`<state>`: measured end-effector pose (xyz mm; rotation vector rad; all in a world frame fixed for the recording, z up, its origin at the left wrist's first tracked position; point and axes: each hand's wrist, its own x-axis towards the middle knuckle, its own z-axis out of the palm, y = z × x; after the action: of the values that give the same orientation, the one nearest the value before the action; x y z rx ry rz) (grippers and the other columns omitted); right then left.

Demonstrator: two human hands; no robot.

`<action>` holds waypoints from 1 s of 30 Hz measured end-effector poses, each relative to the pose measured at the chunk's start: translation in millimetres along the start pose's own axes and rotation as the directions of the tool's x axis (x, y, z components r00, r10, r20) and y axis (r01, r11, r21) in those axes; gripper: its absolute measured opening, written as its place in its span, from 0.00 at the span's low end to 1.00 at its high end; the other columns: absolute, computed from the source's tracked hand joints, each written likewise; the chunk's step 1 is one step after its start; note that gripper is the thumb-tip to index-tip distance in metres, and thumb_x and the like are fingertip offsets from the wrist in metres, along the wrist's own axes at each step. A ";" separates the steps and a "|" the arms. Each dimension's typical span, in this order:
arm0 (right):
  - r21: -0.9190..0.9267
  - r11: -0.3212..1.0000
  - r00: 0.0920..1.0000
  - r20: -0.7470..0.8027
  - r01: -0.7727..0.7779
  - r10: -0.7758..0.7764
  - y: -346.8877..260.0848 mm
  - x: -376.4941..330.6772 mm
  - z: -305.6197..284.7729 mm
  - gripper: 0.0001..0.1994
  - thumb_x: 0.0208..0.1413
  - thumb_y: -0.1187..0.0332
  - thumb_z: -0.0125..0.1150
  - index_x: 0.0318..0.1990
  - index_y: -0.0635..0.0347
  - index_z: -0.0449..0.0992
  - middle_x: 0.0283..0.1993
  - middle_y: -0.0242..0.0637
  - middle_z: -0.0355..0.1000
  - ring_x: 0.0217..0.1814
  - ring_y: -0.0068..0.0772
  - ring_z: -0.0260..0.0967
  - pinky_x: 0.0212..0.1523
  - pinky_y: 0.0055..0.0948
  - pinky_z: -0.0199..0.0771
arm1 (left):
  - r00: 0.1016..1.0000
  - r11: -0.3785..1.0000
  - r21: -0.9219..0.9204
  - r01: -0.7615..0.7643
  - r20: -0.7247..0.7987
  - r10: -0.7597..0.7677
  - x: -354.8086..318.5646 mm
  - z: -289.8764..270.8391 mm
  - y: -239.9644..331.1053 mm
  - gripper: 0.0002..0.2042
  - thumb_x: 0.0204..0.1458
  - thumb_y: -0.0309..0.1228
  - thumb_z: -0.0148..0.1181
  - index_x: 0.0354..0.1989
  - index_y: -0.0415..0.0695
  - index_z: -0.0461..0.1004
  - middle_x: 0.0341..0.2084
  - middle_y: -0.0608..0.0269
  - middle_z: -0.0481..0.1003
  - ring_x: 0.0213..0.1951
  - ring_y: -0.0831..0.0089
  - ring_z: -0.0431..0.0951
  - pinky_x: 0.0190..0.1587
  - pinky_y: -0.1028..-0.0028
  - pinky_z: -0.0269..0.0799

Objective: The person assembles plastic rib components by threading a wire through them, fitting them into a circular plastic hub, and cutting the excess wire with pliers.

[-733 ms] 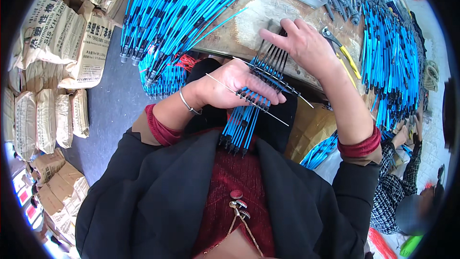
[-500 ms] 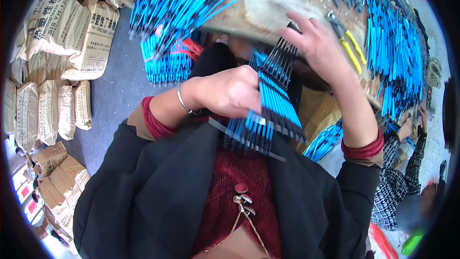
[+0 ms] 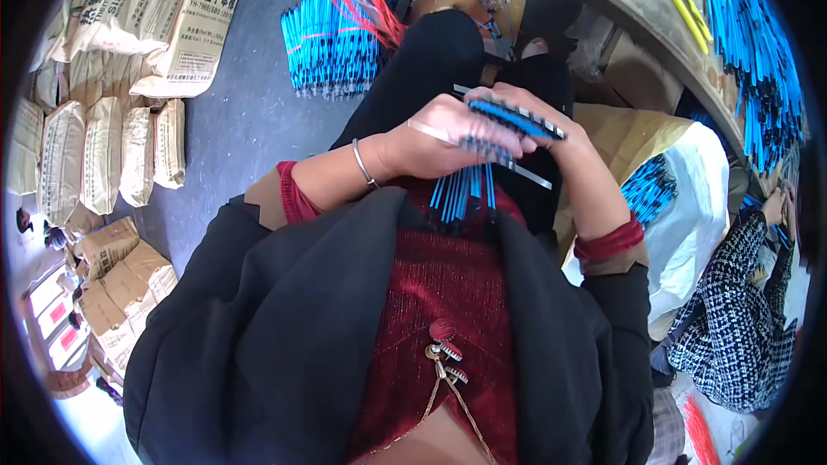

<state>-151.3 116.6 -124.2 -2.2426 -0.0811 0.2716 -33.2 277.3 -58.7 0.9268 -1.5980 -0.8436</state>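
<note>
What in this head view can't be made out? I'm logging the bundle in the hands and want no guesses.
- Bundle of blue rods, head view: its middle is hidden by the left hand and right hand; count unreadable.
- Rod tips: blurred.
- Workbench: cut off by the picture's rim.
- Co-worker's checked sleeve: that person's hand is too small and edge-distorted.

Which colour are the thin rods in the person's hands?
Bright blue rods with dark tips, seen in the head view.

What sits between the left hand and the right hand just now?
In the head view, a bundle of blue rods with dark tips is pressed between the left hand and the right hand; both touch it.
</note>
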 end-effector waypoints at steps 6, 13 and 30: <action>0.249 0.967 0.982 -0.190 0.045 0.003 -29.1 -30.2 -36.7 0.26 0.41 0.75 0.61 0.51 0.56 0.63 0.46 0.44 0.67 0.48 0.38 0.66 0.47 0.29 0.65 | 0.961 0.951 -0.202 0.236 -0.097 -0.259 26.1 -0.9 -9.6 0.08 0.50 0.24 0.55 0.38 0.38 0.75 0.35 0.58 0.77 0.38 0.73 0.76 0.41 0.74 0.71; 0.617 0.735 0.779 -0.594 0.282 0.201 -68.4 -29.0 -30.4 0.31 0.37 0.74 0.67 0.51 0.65 0.60 0.44 0.44 0.69 0.47 0.32 0.68 0.47 0.28 0.67 | 0.898 0.864 -0.318 0.391 -0.072 -0.434 52.8 -5.0 -8.3 0.07 0.51 0.25 0.55 0.37 0.38 0.75 0.33 0.65 0.76 0.37 0.79 0.73 0.43 0.76 0.69; 0.222 0.975 0.376 -0.903 -0.011 0.210 -89.7 14.4 -7.5 0.31 0.36 0.69 0.70 0.47 0.67 0.59 0.33 0.40 0.73 0.30 0.29 0.74 0.29 0.25 0.74 | 0.950 0.768 -0.617 0.172 -0.103 -0.296 21.4 -22.3 -9.4 0.33 0.47 0.41 0.61 0.56 0.34 0.55 0.46 0.58 0.68 0.45 0.74 0.70 0.50 0.73 0.64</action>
<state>-132.5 170.0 -52.8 -1.8956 0.6940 -0.9339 -13.1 252.6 -53.4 0.7161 -0.9446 -1.3023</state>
